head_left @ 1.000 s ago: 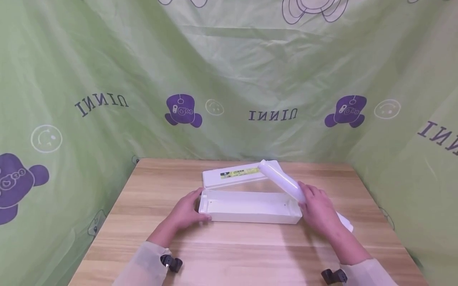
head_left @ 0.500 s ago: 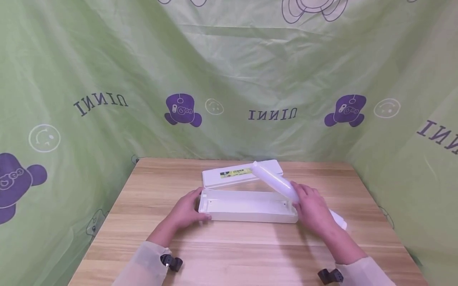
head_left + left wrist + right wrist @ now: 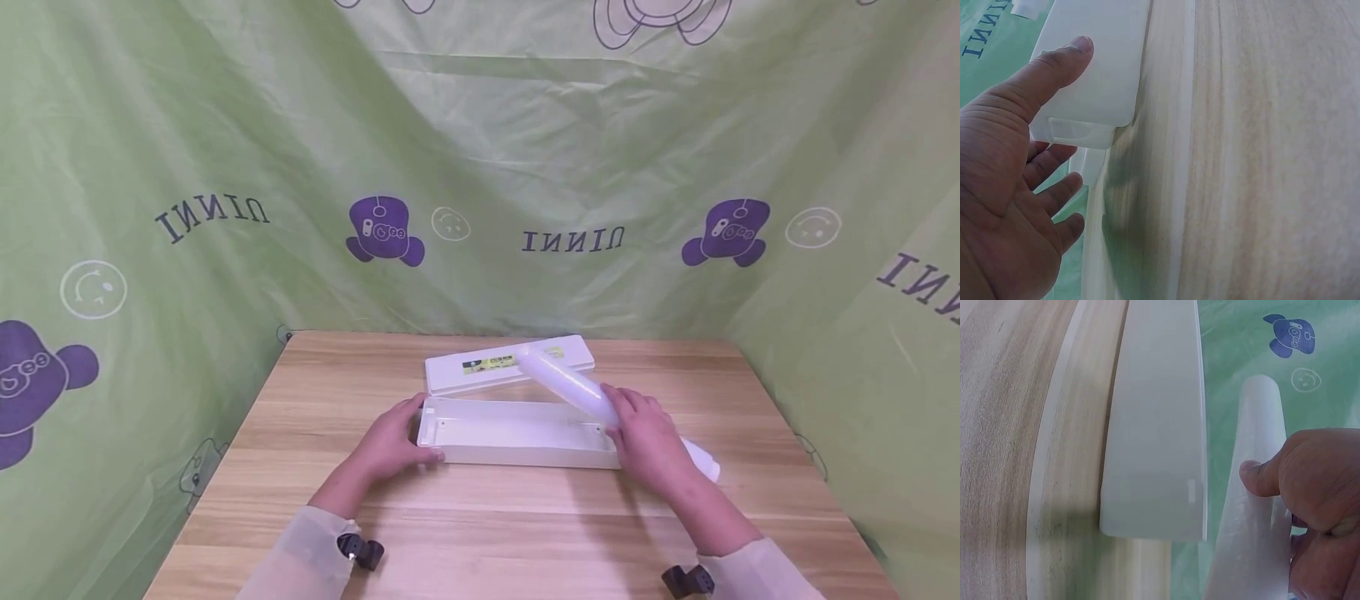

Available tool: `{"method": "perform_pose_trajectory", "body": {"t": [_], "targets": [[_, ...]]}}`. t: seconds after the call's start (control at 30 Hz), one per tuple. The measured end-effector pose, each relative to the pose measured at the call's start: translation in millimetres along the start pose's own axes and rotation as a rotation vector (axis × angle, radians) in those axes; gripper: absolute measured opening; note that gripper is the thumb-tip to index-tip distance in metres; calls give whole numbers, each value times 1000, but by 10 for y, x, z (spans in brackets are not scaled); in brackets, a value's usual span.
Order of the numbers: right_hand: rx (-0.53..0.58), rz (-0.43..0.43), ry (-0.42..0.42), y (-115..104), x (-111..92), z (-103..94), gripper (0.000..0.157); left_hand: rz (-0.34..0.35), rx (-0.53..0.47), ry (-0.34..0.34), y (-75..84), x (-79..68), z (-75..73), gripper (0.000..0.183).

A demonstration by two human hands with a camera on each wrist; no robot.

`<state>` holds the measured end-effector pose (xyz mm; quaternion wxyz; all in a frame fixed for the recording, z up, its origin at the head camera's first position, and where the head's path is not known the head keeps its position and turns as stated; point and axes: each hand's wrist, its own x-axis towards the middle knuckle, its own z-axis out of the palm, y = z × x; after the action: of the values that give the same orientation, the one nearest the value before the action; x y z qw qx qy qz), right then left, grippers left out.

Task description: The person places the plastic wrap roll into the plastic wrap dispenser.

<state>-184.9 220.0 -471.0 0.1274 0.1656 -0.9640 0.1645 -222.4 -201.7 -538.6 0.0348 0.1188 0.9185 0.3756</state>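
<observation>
My right hand (image 3: 648, 442) grips a roll of whitish plastic film (image 3: 566, 385), thumb laid along it in the right wrist view. This roll slants over the right end of a long white box (image 3: 525, 456), its far end overlapping the lid. The box lies lidless on the table, its inside bare, with small holes near both ends. At its left end my left hand (image 3: 388, 442) holds the box, thumb (image 3: 1072, 59) on the front wall and fingers round behind the corner. Just behind rests the white lid (image 3: 453, 382) with a yellow-green label (image 3: 487, 364).
Everything lies on a wood-grain table (image 3: 480, 533). Green cloth (image 3: 480, 150) with purple bear prints hangs behind the table and along both sides. A small black camera is strapped at each sleeve cuff.
My right hand and the film roll have shifted left, so the roll overlaps more of the lid. The left hand keeps its place at the box end.
</observation>
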Motion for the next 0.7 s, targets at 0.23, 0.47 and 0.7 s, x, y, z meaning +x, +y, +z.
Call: {"method": "perform_pose_trajectory", "body": {"t": [0.23, 0.47, 0.7], "targets": [[5, -15, 2, -44, 15, 26, 67, 1, 5, 0, -6, 6, 6, 118], [6, -33, 21, -85, 29, 36, 66, -1, -2, -1, 11, 3, 4, 117], [5, -17, -10, -100, 30, 49, 66, -2, -1, 2, 26, 3, 1, 117]]}}
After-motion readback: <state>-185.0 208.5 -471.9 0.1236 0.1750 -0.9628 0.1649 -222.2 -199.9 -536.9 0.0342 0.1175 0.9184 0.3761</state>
